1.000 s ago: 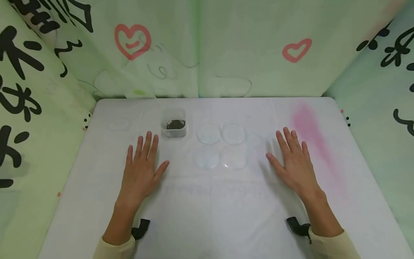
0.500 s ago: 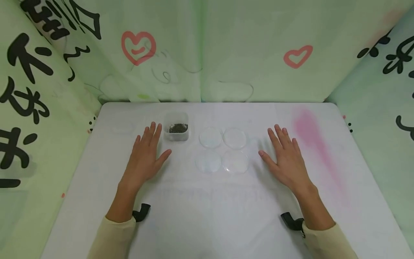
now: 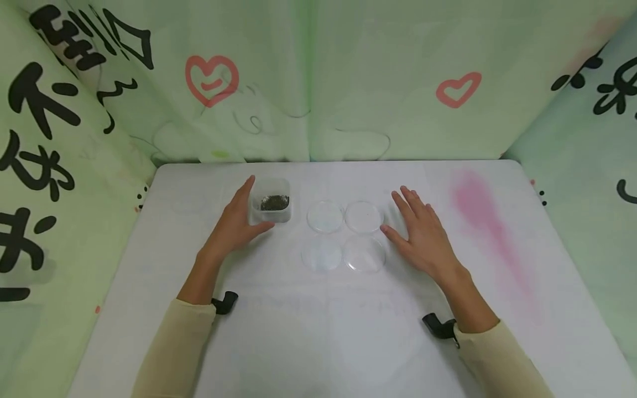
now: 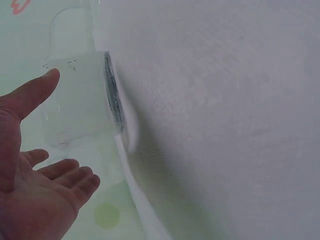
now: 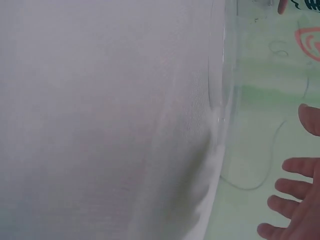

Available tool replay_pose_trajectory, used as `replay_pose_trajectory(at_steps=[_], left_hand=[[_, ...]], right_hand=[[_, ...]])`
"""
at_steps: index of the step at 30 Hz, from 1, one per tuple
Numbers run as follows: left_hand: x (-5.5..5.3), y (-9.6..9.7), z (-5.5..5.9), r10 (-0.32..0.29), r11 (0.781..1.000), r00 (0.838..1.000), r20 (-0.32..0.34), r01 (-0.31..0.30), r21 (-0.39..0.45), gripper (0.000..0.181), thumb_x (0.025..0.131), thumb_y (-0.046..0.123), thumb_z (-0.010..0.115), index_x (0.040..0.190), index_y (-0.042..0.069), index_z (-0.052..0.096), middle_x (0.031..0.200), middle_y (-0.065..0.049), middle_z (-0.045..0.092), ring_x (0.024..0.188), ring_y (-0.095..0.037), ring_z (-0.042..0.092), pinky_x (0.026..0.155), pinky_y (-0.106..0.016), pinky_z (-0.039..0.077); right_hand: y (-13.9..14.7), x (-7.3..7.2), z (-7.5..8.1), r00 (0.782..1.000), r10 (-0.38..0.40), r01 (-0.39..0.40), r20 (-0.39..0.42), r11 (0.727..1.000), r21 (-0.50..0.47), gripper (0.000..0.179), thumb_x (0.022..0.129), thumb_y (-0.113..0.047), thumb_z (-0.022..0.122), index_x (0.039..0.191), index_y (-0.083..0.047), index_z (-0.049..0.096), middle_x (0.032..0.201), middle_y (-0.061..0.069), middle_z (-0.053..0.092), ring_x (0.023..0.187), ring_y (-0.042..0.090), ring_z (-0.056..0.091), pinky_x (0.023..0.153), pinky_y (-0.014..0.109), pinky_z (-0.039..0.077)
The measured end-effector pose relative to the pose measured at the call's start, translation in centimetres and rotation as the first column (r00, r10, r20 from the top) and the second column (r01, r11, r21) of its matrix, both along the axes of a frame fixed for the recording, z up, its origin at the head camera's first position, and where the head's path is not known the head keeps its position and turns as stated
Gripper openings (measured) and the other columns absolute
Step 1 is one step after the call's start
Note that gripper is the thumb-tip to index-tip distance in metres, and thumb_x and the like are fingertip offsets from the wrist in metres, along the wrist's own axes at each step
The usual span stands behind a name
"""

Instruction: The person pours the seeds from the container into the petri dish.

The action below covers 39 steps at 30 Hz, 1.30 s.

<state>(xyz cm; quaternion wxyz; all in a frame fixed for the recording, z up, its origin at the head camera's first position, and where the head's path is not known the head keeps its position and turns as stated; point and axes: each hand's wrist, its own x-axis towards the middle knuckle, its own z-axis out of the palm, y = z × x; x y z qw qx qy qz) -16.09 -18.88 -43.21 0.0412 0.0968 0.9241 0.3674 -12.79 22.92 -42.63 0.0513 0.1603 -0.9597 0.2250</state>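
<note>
A clear plastic box (image 3: 271,215) with dark grainy stuff (image 3: 275,203) at its bottom stands toward the back left of the table. My left hand (image 3: 234,221) is at its left side, thumb and fingers spread apart around the near left corner. In the left wrist view the box (image 4: 80,100) shows between the raised thumb and the other fingers. Four-square in the middle lie several clear round dishes (image 3: 364,216), flat on the cloth. Just right of them hovers my right hand (image 3: 423,235), fingers extended and holding nothing, its thumb tip near the right-hand dishes.
White cloth covers the table (image 3: 308,331), with a pink stain (image 3: 483,221) on the right. Green curtains (image 3: 373,83) with red hearts and black writing enclose the back and both sides. A black wrist strap piece (image 3: 226,303) sticks out from the left sleeve.
My left hand has moved forward and right, up to the box, its thumb coming past the near corner. The right hand has shifted left and slightly forward toward the dishes.
</note>
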Motion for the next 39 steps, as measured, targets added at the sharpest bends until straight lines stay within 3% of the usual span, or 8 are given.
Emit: replay_pose_trajectory(at_steps=[7, 12, 20, 26, 32, 39], left_hand=[[-0.9, 0.2, -0.2, 0.018, 0.999, 0.999, 0.046, -0.02, 0.043, 0.116, 0.085, 0.031, 0.087, 0.169, 0.023, 0.007, 0.173, -0.011, 0.021, 0.158, -0.036, 0.027, 0.123, -0.058, 0.029], [-1.5, 0.1, -0.3, 0.023, 0.998, 0.998, 0.067, -0.027, 0.06, 0.119, 0.082, 0.03, 0.09, 0.169, 0.023, 0.009, 0.171, -0.013, 0.027, 0.154, -0.039, 0.034, 0.12, -0.059, 0.034], [-2.4, 0.3, -0.8, 0.034, 0.995, 0.992, 0.122, -0.044, 0.084, 0.122, 0.079, 0.03, 0.092, 0.168, 0.026, 0.009, 0.167, -0.021, 0.033, 0.148, -0.044, 0.04, 0.116, -0.062, 0.038], [-2.6, 0.3, -0.9, 0.042, 0.983, 0.984, 0.175, -0.072, 0.166, 0.114, 0.081, 0.024, 0.091, 0.167, 0.022, 0.014, 0.165, -0.02, 0.037, 0.147, -0.042, 0.043, 0.116, -0.059, 0.038], [-3.2, 0.7, -0.9, 0.045, 0.978, 0.988, 0.145, -0.073, 0.196, 0.102, 0.081, 0.022, 0.091, 0.16, 0.014, 0.027, 0.162, -0.013, 0.043, 0.148, -0.038, 0.043, 0.117, -0.055, 0.038], [-3.8, 1.8, 0.4, 0.023, 0.964, 0.992, 0.121, -0.054, 0.262, 0.097, 0.08, 0.019, 0.091, 0.157, 0.015, 0.032, 0.158, -0.01, 0.047, 0.15, -0.039, 0.04, 0.121, -0.05, 0.036]], right_hand=[[-1.2, -1.6, -0.1, 0.994, 0.027, -0.019, 0.104, 0.997, -0.078, 0.077, 0.099, -0.038, 0.068, 0.162, -0.01, 0.034, 0.167, 0.019, 0.032, 0.149, 0.046, 0.037, 0.113, 0.069, 0.034], [-2.0, -2.7, -0.4, 0.98, 0.043, -0.027, 0.196, 0.996, -0.087, 0.083, 0.095, -0.037, 0.072, 0.163, -0.01, 0.033, 0.167, 0.018, 0.032, 0.151, 0.043, 0.035, 0.116, 0.066, 0.034], [-2.3, -3.7, -1.4, 0.962, 0.06, -0.031, 0.267, 0.993, -0.113, 0.089, 0.09, -0.033, 0.081, 0.161, -0.007, 0.034, 0.164, 0.019, 0.035, 0.149, 0.044, 0.038, 0.12, 0.062, 0.032], [-2.4, -4.1, -1.7, 0.953, 0.051, -0.02, 0.3, 0.994, -0.106, 0.094, 0.086, -0.029, 0.085, 0.161, -0.006, 0.034, 0.161, 0.022, 0.041, 0.147, 0.043, 0.042, 0.12, 0.058, 0.034], [-2.3, -4.4, -1.7, 0.949, 0.033, -0.001, 0.312, 0.995, -0.101, 0.096, 0.082, -0.026, 0.088, 0.161, -0.006, 0.036, 0.152, 0.022, 0.051, 0.127, 0.041, 0.058, 0.109, 0.055, 0.046], [-2.5, -5.0, -1.3, 0.944, 0.028, 0.002, 0.328, 0.996, -0.093, 0.097, 0.081, -0.024, 0.089, 0.16, -0.005, 0.037, 0.147, 0.023, 0.055, 0.127, 0.041, 0.059, 0.107, 0.055, 0.048]])
